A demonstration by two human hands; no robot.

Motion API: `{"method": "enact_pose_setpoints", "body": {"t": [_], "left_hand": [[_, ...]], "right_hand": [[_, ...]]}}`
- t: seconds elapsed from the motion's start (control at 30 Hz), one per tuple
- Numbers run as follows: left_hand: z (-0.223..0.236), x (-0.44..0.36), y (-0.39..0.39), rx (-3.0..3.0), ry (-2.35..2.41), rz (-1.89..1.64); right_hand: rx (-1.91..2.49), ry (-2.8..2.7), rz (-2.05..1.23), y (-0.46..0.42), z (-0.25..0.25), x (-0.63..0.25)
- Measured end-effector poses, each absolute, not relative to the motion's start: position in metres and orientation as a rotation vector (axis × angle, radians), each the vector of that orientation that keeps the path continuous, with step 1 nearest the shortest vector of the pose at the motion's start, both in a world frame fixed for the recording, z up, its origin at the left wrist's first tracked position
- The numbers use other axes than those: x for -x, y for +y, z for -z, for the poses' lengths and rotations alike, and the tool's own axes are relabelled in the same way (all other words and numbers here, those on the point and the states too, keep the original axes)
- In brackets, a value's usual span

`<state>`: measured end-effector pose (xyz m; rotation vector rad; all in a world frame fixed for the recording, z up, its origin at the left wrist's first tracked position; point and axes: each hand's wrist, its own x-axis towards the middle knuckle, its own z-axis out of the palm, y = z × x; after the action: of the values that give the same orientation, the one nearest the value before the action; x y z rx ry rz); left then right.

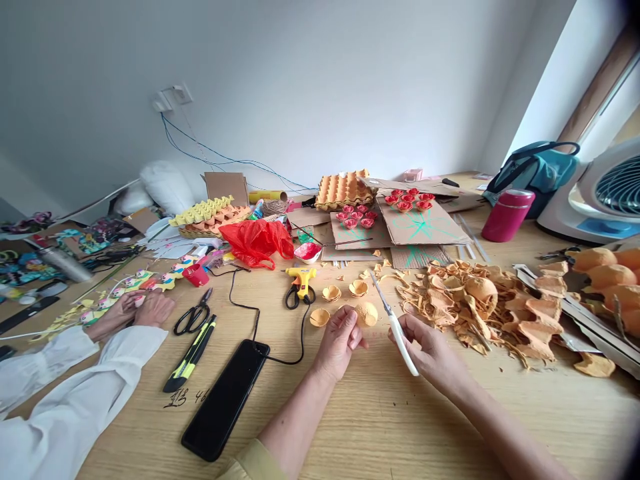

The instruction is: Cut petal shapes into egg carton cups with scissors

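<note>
Between the thumb and fingers of my left hand is an orange egg-carton cup, its rounded side showing. My right hand is closed on white-handled scissors; their narrow blades point up and away, just right of the cup and apart from it. Beyond my hands, small cut cups stand on the table: one single cup, a stack of cups and another stack. To the right spreads a heap of torn egg-carton scraps.
A yellow glue gun, black scissors, a utility knife and a phone lie left. Another person's hands work at far left. Red paper flowers sit on cardboard behind; a pink bottle stands right.
</note>
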<state>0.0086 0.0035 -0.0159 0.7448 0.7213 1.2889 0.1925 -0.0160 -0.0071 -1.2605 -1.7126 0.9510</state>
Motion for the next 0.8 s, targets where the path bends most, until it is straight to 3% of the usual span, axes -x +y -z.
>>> {"method": "enact_pose_setpoints", "body": {"t": [0.33, 0.8], "left_hand": [[0.016, -0.005, 0.009, -0.581, 0.65, -1.319], [0.013, 0.0, 0.013, -0.306, 0.54, -1.394]], "right_hand": [[1.287, -1.773, -0.888, -0.016, 0.012, -0.193], [1.224, -1.817, -1.258, -0.028, 0.007, -0.179]]}}
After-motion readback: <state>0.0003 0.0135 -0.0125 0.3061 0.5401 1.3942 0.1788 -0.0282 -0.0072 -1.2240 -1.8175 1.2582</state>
